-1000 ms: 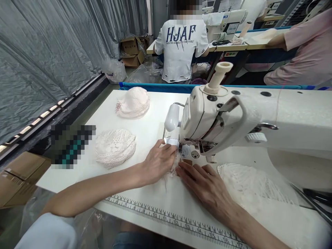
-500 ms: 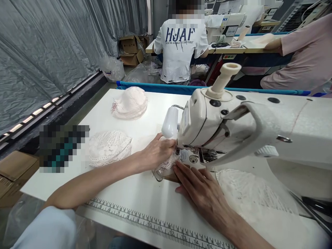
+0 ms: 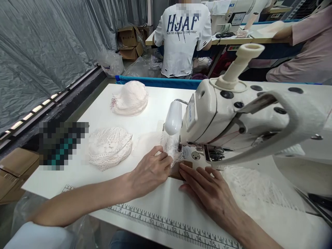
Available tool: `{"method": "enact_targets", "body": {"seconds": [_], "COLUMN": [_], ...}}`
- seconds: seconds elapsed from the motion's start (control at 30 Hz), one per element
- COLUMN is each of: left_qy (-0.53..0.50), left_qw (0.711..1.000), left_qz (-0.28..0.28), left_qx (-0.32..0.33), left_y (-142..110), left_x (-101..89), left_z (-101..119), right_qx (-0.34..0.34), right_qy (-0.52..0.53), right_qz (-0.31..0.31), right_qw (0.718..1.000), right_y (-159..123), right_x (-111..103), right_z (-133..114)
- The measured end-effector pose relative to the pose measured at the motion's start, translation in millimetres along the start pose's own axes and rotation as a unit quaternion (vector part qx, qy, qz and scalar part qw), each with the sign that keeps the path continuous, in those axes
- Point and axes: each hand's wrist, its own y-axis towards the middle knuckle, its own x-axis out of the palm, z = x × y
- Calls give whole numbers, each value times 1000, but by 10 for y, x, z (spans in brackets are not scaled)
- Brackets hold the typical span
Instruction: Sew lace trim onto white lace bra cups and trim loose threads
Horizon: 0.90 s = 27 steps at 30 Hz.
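A white lace piece (image 3: pixel 169 143) lies under the needle area of a white sewing machine (image 3: pixel 199 114). My left hand (image 3: pixel 153 169) is closed at the lace's near left edge, fingers curled and thumb side up; the exact pinch is hidden. My right hand (image 3: pixel 209 188) lies flat with its fingers stretched out, fingertips on a brown plate (image 3: pixel 177 172) just in front of the needle, beside the lace edge. Sheer white fabric (image 3: pixel 146 140) spreads left of the lace.
A lace cup stack (image 3: pixel 110 147) and a pale pink cup stack (image 3: pixel 129 98) sit on the left of the white table. More lace (image 3: pixel 259 186) lies at right, near dark scissors (image 3: pixel 316 204). A ruler strip (image 3: pixel 166 221) runs along the front edge. Two people sit beyond.
My left hand has drawn back from beside the needle toward me, uncovering the lace there. My right hand stays flat in about the same place. The camera view has shifted slightly.
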Motion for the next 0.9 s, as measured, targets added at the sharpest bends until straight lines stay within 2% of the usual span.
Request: {"method": "enact_targets", "body": {"seconds": [0.3,0.5,0.6,0.77,0.9], "left_qy": [53,66,63,55,66], "left_qw": [998,998,998,998,997], "left_qz": [14,-12,-11,23,20], "left_qx": [21,17,8,-20,-26], "left_y": [-55,-69,-57,-1,28], "left_x": [44,58,78,115,165], "left_z": [46,51,26,-43,-119], "right_qx": [10,19,16,8,6], "right_qy": [15,15,2,-20,-20], "right_qz": [-11,-23,-30,-45,-40], "right_qw": [1000,999,999,999,999], "right_y": [5,4,1,-4,-4], "right_x": [1,9,27,49,48], "right_z": [2,-4,7,32,41]}}
